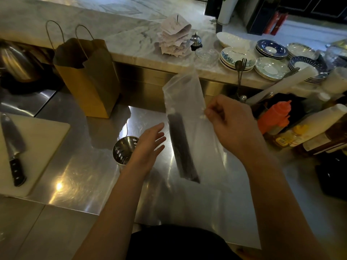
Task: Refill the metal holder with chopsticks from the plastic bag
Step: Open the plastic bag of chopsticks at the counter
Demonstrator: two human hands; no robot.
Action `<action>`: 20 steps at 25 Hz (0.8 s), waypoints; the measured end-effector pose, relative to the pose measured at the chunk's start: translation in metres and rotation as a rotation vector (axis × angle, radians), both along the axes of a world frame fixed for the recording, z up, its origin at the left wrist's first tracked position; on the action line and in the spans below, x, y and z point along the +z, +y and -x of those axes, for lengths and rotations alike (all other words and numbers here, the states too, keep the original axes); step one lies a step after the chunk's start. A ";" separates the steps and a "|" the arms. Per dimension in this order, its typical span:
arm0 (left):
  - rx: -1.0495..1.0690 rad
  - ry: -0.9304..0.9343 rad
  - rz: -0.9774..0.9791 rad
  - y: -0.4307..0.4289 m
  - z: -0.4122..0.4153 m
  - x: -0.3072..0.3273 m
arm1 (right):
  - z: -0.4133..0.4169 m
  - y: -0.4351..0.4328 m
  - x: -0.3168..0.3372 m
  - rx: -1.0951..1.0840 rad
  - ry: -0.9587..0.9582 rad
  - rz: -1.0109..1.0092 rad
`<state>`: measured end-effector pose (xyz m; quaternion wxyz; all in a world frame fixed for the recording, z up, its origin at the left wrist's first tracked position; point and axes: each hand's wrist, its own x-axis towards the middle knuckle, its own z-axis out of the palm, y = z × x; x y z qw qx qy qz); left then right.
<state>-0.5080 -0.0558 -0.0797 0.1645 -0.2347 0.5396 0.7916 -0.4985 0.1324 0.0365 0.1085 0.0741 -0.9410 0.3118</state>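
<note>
A: Which step is this?
B: Getting the chopsticks out. The right hand (231, 124) pinches the plastic bag (183, 98) by its side edge, holding it up over the bench (78, 147). The dark chopsticks (182, 147) lie bundled inside.
A: The left hand (150, 145)?
B: Flat, fingers straight, holding nothing, just beside the bag and over the upright metal holder (122, 150).
A: Next?
B: Probably open the bag's mouth and draw the bundle out.
</note>
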 end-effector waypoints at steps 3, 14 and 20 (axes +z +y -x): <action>-0.109 0.049 -0.004 0.006 0.000 -0.006 | -0.003 -0.007 0.011 0.032 -0.002 -0.018; -0.293 0.129 -0.365 0.014 -0.012 -0.038 | -0.004 -0.020 0.021 0.105 -0.166 0.317; -0.162 0.078 -0.504 0.016 -0.018 -0.045 | -0.012 -0.013 0.011 0.090 -0.242 0.376</action>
